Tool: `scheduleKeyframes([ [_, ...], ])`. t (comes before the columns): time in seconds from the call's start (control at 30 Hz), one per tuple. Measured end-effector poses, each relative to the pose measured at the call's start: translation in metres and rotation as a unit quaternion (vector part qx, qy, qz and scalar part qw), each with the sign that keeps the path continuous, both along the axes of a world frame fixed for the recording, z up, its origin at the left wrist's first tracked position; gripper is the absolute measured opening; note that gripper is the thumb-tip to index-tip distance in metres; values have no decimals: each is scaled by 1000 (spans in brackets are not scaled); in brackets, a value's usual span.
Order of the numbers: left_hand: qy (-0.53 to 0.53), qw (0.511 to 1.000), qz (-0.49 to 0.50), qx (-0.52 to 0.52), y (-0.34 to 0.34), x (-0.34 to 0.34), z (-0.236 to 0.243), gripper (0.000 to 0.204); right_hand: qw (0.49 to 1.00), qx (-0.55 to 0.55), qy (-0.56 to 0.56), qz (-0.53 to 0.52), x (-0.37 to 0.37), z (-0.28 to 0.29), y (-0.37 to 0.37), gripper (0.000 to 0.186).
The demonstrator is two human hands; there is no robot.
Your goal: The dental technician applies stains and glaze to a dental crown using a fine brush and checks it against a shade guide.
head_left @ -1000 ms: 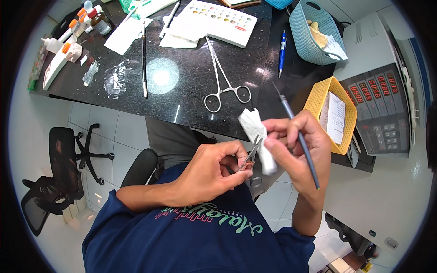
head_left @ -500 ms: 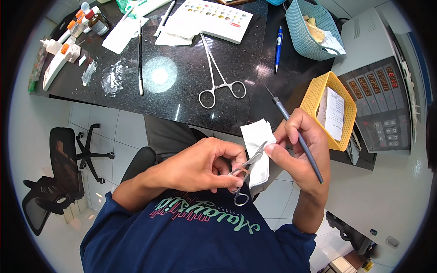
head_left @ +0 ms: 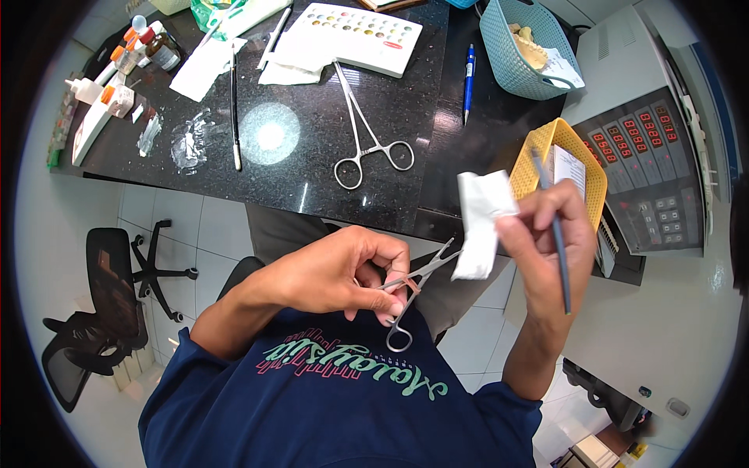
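My left hand (head_left: 351, 277) grips a small steel forceps (head_left: 399, 331) below the desk's edge, with a small reddish piece (head_left: 413, 284) around its middle. My right hand (head_left: 546, 257) holds a white tissue (head_left: 482, 222) between thumb and fingers, along with a slim grey-blue pen-like tool (head_left: 559, 261) pointing upward. The tissue is raised above and right of the forceps, apart from my left hand. A larger steel forceps (head_left: 367, 150) lies on the black desk (head_left: 312, 187) beyond my hands.
Around the desk are a white palette (head_left: 359, 39), paper sheets, a blue pen (head_left: 469, 82), a brush (head_left: 235, 117), several bottles, a blue basket (head_left: 530, 86), a yellow basket (head_left: 523, 168) and a machine with red displays (head_left: 632, 164). An office chair (head_left: 105, 304) stands at left.
My right hand has moved up and right with the tissue and tool, away from the small forceps, whose blades now show clear of the tissue. My left hand shifted slightly.
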State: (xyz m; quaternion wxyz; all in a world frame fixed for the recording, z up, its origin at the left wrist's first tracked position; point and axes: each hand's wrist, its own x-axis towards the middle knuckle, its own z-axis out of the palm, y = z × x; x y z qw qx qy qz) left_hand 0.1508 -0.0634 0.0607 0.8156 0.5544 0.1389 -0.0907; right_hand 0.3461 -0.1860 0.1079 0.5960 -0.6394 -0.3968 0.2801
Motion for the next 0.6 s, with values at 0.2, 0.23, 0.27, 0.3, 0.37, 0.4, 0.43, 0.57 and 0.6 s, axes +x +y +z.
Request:
scheduleKeyframes([
  [0.2, -25, 992, -62, -109, 5, 2, 1, 18, 988, -49, 58, 136, 0, -4, 5, 27],
  [0.23, -20, 988, -83, -126, 7, 4, 2, 20, 979, -49, 131, 149, -1, -3, 5, 28],
  [0.27, -28, 986, -88, -141, 8, 5, 1, 20, 965, -47, 202, 161, -1, -3, 5, 29],
  [0.3, -20, 984, -89, -155, 8, 4, -1, 21, 958, -35, 222, 179, 0, -8, 6, 29],
  [0.37, -6, 984, -88, -152, 8, 4, -3, 21, 964, -27, 182, 192, 1, -18, 8, 30],
  [0.4, -10, 985, -100, -141, 8, 6, -7, 21, 964, -26, 161, 212, 4, -24, 9, 29],
  [0.43, -8, 984, -95, -154, 7, 3, -9, 21, 960, -39, 162, 223, 3, -21, 12, 28],
  [0.57, 2, 984, -109, -141, 7, 1, -5, 21, 960, -42, 159, 226, 2, -18, 12, 26],
  [0.6, 5, 985, -109, -135, 7, -1, -5, 20, 976, -28, 126, 173, 4, -20, 9, 25],
])
